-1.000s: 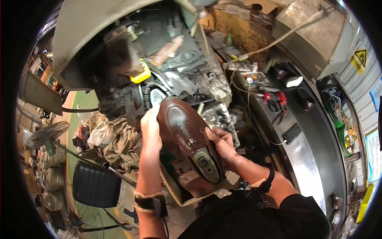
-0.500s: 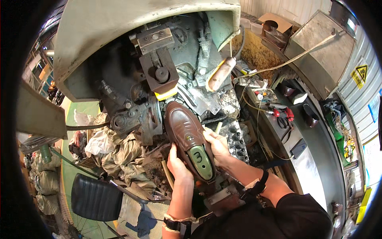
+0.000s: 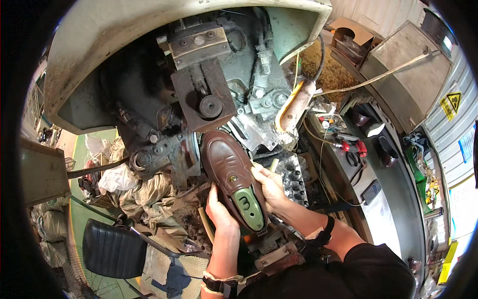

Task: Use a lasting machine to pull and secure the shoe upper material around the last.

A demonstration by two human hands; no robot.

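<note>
A brown leather shoe (image 3: 225, 162) on a green plastic last (image 3: 249, 208) is held up against the big grimy lasting machine (image 3: 199, 99), toe tucked in just below the dark steel block with the round roller (image 3: 210, 105); the heel end with the last showing points back toward the person.

The left hand (image 3: 218, 210) is wrapped along the left side of the shoe near the heel, grip pressed onto the upper with the thumb lying along its edge; the right hand (image 3: 270, 185) is clamped on the right side of the shoe, fingers closed over the edge of the upper right beside the last; so the shoe is pinched between both hands, not resting loose.

Progress, as a guess from what's shown: the upper is already pulled onto the last and the toe looks smooth and shaped; the toe is placed at the machine's working head, but whether it's actually seated in the jaws can't be told, that contact is hidden under the block; the heel and sides near the hands probably remain to be worked.

Right of the machine a cluttered bench (image 3: 393, 209) can be seen, with red-handled pliers (image 3: 351, 146) lying on it; a black padded seat (image 3: 113, 248) sits left of the machine, lower down, next to heaped rags (image 3: 134, 192).
</note>
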